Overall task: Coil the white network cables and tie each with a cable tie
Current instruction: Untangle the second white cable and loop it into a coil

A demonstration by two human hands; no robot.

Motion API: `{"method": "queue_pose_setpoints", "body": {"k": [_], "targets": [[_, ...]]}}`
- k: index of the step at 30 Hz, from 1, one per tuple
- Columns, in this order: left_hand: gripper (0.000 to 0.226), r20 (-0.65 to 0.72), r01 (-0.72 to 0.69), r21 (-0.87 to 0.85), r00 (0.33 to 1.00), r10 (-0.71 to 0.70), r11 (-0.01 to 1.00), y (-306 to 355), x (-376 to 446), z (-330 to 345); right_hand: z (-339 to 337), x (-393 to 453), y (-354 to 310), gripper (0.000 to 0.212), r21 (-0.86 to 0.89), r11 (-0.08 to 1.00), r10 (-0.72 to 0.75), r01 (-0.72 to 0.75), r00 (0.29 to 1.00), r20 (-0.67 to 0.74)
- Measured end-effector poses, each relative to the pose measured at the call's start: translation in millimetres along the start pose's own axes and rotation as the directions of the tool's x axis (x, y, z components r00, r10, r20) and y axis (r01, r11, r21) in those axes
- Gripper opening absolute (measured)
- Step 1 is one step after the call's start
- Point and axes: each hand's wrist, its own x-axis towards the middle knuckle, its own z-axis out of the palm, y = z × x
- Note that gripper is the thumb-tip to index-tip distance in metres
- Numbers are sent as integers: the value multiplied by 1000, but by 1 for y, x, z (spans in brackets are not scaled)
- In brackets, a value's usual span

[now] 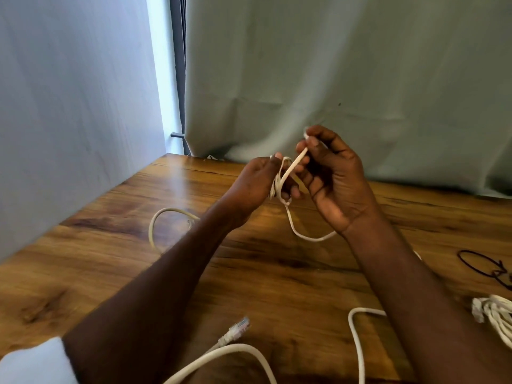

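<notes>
The left hand (pixel 259 180) gripped a small coil (pixel 279 184) of white cable above the table (pixel 110 245), while the right hand (pixel 331 176) pinched the cable's free end (pixel 300 157) just beside it, both hands closed on the same cable. To wrap well, I judged the right hand should keep the end taut and lay each turn snug against the last, the left holding the loops flat so none slipped. I counted one cable in hand, a coiled one (pixel 496 311) at right, two loose stretches near, and one dark tie (pixel 482 266).
</notes>
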Motion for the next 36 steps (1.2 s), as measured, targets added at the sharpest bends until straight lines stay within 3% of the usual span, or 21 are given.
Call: {"method": "queue_pose_setpoints", "body": {"k": [5, 7, 11, 14, 19, 22, 25, 28, 30, 36], "targets": [[45, 140, 22, 22, 990, -24, 1000, 5, -1, 1, -15, 7, -1, 21, 237, 971, 30, 29, 970, -242], [40, 187, 48, -36, 982, -40, 998, 7, -1, 1, -20, 9, 3, 19, 131, 991, 36, 11, 937, -348], [56, 209, 129, -312, 976, -65, 941, 8, 1, 0, -27, 8, 8, 16, -325, 939, -73, -109, 862, -502], [47, 196, 135, -466, 979, -46, 875, 8, 5, -5, -31, 8, 13, 7, -659, 740, -216, -132, 881, -420], [39, 116, 141, -664, 990, -85, 734, 8, 7, -8, -24, 7, 25, 43, -783, 587, -131, -206, 930, -342], [38, 82, 141, -713, 990, -117, 687, 5, 7, -13, -19, 9, 24, 51, -760, 615, -80, -211, 942, -326], [37, 56, 155, -719, 985, -166, 677, 0, 7, -11, -14, 9, 27, 35, -708, 676, -17, -205, 956, -293], [37, 38, 163, -653, 982, -184, 739, -2, 6, -9, -9, 7, 28, 33, -544, 812, 75, -213, 961, -266], [38, 37, 172, -590, 982, -186, 789, -2, 5, -7, -5, 5, 28, 42, -499, 840, 117, -213, 969, -216], [54, 220, 257, -391, 958, -181, 884, 7, 3, -4, 3, -4, 41, 38, -558, 827, -21, -67, 988, -151]]}}
